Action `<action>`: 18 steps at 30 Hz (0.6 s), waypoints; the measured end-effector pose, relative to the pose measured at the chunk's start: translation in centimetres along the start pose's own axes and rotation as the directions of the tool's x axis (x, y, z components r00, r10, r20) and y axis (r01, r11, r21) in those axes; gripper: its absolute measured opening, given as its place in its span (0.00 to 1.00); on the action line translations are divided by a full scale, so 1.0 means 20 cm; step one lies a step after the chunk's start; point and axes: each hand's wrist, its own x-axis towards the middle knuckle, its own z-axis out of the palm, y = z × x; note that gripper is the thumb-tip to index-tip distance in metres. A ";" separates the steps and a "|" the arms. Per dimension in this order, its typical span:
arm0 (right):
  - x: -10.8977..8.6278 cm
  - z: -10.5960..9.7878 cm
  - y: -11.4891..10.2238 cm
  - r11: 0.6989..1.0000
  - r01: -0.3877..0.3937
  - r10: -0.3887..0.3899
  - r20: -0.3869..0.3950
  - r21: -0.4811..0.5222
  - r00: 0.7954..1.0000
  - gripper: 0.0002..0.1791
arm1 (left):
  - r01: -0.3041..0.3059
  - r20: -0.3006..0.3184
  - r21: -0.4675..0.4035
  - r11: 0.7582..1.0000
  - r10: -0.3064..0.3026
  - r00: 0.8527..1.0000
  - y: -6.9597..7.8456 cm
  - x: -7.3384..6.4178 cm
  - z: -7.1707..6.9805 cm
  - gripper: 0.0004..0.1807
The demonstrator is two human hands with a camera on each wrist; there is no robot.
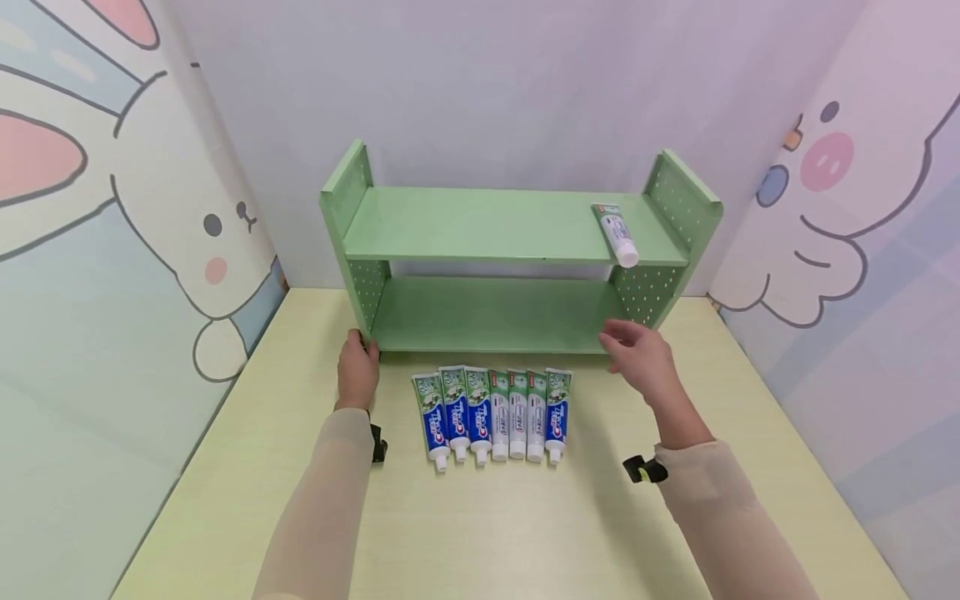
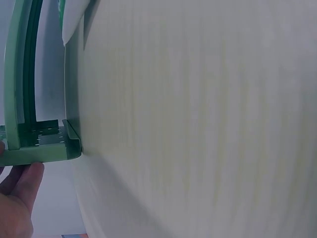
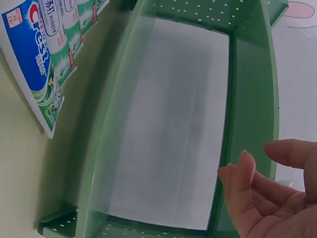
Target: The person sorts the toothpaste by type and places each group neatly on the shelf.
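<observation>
One toothpaste tube point(image 1: 618, 237) lies up on the green shelf point(image 1: 480, 223), seven more tubes point(image 1: 498, 417) lie in front, the left hand point(image 1: 357, 372) grips the shelf's side, some fingers hidden, and the loose, empty right hand point(image 1: 643, 360) hides its corner.

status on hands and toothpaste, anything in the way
Left hand holding green shelf at left side; right hand empty. One toothpaste tube on upper board, seven tubes on table. No obstruction seen.
</observation>
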 end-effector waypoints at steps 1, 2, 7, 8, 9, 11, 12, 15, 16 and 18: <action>0.00 0.01 0.01 1.000 0.000 0.000 0.000 0.002 1.000 0.26 | -0.001 -0.003 -0.001 1.000 0.001 1.000 0.00 0.00 0.00 0.14; 0.00 0.02 0.01 1.000 -0.001 0.001 0.001 0.004 1.000 0.26 | -0.003 -0.004 -0.001 1.000 0.003 1.000 0.00 0.00 0.00 0.14; -0.01 0.06 0.04 1.000 -0.014 0.014 0.013 0.005 1.000 0.26 | -0.013 -0.005 0.001 1.000 0.013 1.000 0.00 0.00 0.00 0.14; 0.00 0.06 0.05 1.000 -0.014 0.014 0.015 0.005 1.000 0.26 | -0.013 -0.005 0.002 1.000 0.013 1.000 0.00 0.00 0.00 0.14; -0.01 0.07 0.05 1.000 -0.015 0.015 0.016 0.006 1.000 0.26 | -0.013 -0.005 0.003 1.000 0.013 1.000 0.00 0.00 0.00 0.15; -0.01 0.09 0.06 1.000 -0.015 0.015 0.013 0.004 1.000 0.25 | -0.010 -0.004 0.001 1.000 0.010 1.000 0.00 0.00 0.00 0.15; -0.01 0.10 0.07 1.000 -0.012 0.012 0.012 0.003 1.000 0.25 | -0.007 -0.004 -0.003 1.000 0.007 1.000 0.00 0.00 0.00 0.14; -0.01 0.12 0.08 1.000 -0.005 0.005 0.010 0.010 1.000 0.25 | -0.011 -0.005 -0.006 1.000 0.010 1.000 -0.01 0.00 0.00 0.15; -0.01 0.12 0.09 1.000 -0.003 0.003 0.010 0.014 1.000 0.24 | -0.012 -0.006 -0.007 1.000 0.012 1.000 -0.01 0.00 0.00 0.15; -0.01 0.14 0.11 1.000 0.003 -0.003 0.015 0.028 1.000 0.24 | -0.016 -0.010 -0.008 1.000 0.016 1.000 -0.01 0.00 0.00 0.14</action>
